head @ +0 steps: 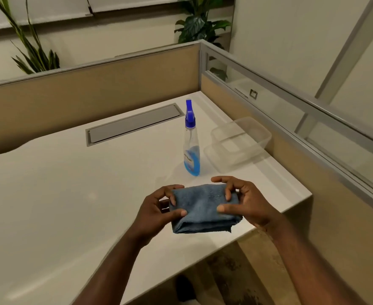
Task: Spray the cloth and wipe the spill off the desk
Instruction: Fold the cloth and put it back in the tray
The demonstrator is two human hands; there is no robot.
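Pinching the folded cloth (203,208), both hands' fingers (176,213) close; spray bottle (191,150) third-full of blue liquid.

No text can be read with certainty. The spray bottle (191,148) has a label (190,159) on its lower front, over the blue liquid, but the letters on it are too blurred to read.
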